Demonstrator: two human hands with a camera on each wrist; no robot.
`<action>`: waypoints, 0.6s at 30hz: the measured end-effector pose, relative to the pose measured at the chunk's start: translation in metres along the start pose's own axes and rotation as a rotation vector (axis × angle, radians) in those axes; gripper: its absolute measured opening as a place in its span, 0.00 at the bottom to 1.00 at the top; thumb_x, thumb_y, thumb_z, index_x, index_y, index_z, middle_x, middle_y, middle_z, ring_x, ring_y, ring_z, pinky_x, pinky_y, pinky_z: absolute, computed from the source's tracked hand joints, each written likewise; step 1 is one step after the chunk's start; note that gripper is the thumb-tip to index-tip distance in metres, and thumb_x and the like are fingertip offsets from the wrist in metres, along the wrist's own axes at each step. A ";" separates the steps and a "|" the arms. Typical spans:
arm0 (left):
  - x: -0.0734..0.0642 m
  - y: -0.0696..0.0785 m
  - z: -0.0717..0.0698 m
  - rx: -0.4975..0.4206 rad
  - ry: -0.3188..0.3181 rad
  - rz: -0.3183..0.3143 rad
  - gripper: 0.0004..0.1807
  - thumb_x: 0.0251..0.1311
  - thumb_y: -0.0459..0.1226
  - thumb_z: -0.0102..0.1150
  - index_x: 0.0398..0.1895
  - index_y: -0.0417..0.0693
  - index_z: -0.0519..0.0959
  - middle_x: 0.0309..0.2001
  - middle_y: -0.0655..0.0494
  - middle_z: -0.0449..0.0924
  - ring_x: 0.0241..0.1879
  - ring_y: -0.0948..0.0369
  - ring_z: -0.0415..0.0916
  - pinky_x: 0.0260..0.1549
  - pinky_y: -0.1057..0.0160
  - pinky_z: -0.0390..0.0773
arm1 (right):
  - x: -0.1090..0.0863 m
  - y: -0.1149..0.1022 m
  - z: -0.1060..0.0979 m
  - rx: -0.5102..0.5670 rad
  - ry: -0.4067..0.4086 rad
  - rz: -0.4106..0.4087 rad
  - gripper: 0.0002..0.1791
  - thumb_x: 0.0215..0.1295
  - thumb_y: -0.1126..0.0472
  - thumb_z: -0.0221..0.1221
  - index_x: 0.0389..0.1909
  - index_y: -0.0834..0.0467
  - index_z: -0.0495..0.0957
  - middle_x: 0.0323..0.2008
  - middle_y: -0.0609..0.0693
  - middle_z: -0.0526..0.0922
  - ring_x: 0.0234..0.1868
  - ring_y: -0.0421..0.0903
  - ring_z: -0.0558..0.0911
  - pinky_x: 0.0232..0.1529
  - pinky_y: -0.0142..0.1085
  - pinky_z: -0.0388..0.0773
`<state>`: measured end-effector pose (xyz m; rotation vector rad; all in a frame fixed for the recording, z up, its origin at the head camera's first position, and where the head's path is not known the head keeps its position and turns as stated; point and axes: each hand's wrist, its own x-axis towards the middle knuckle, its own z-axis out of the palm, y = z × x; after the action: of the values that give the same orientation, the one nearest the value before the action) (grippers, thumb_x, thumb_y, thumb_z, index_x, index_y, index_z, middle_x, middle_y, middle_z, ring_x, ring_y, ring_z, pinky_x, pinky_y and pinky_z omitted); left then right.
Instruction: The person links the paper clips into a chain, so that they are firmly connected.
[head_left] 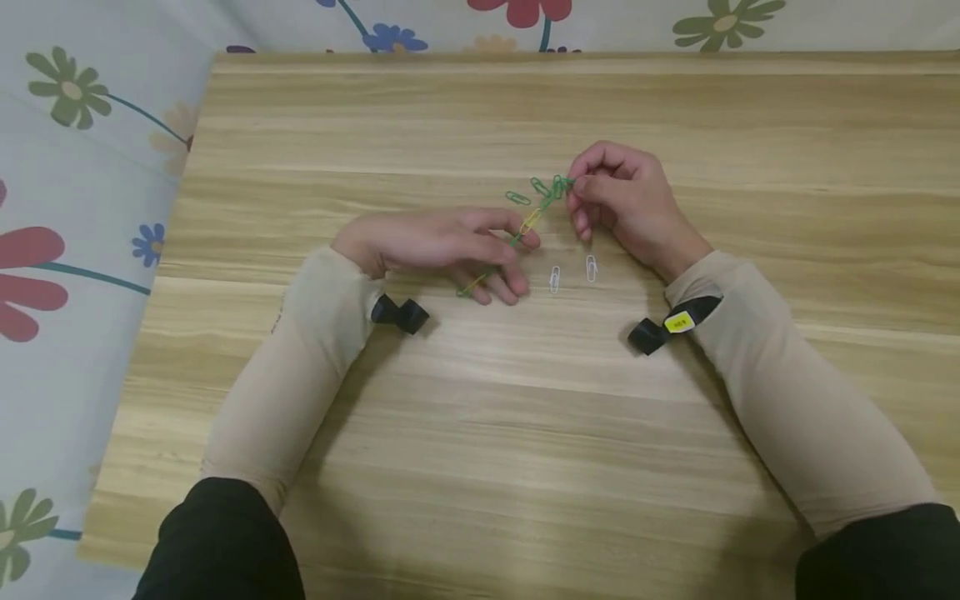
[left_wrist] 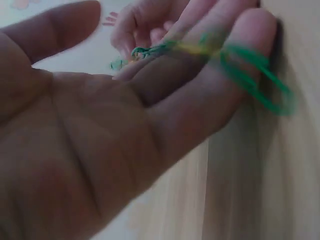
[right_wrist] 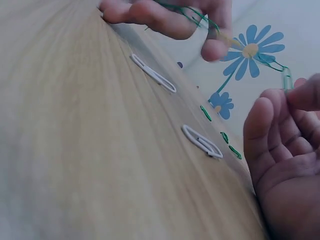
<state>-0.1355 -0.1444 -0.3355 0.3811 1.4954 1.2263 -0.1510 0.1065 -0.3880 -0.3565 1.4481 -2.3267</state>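
A chain of linked green and yellow paper clips (head_left: 531, 221) slants between the two hands. My right hand (head_left: 630, 183) pinches a green clip at its upper end between thumb and forefinger. My left hand (head_left: 442, 242) has its fingers stretched out, with the chain running across them. In the left wrist view, a green end clip (left_wrist: 257, 80) hangs by a fingertip, blurred. The right wrist view shows the chain (right_wrist: 207, 20) raised above the table, passing by the left fingers.
Two white paper clips, one (head_left: 555, 279) beside the other (head_left: 591, 268), lie on the wooden table (head_left: 495, 433) nearer me. Loose green clips (head_left: 517, 198) lie beyond the chain. Flower-patterned cloth (head_left: 82, 208) borders the table's left and far edges.
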 end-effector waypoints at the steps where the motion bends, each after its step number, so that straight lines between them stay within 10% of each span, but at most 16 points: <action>1: -0.002 0.001 -0.001 0.014 0.016 -0.017 0.21 0.76 0.36 0.45 0.67 0.38 0.62 0.52 0.36 0.80 0.53 0.46 0.80 0.52 0.48 0.80 | 0.001 0.000 0.001 0.021 0.006 -0.013 0.09 0.65 0.79 0.49 0.32 0.69 0.76 0.23 0.58 0.79 0.17 0.47 0.77 0.18 0.33 0.77; 10: -0.014 0.004 0.002 0.379 0.170 -0.225 0.11 0.76 0.35 0.50 0.35 0.37 0.75 0.29 0.42 0.83 0.26 0.53 0.84 0.24 0.62 0.82 | 0.000 -0.009 0.008 -0.023 0.006 -0.026 0.06 0.68 0.78 0.51 0.34 0.71 0.77 0.26 0.61 0.81 0.20 0.48 0.78 0.20 0.35 0.79; 18: -0.028 0.007 0.001 0.578 0.258 -0.360 0.19 0.72 0.40 0.58 0.20 0.44 0.73 0.22 0.47 0.82 0.20 0.57 0.81 0.22 0.64 0.80 | -0.010 -0.041 0.027 -0.773 -0.009 0.002 0.05 0.69 0.66 0.58 0.40 0.63 0.80 0.32 0.58 0.80 0.28 0.52 0.78 0.28 0.32 0.77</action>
<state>-0.1276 -0.1633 -0.3146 0.3165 2.0364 0.5581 -0.1384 0.1056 -0.3394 -0.5558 2.2899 -1.6599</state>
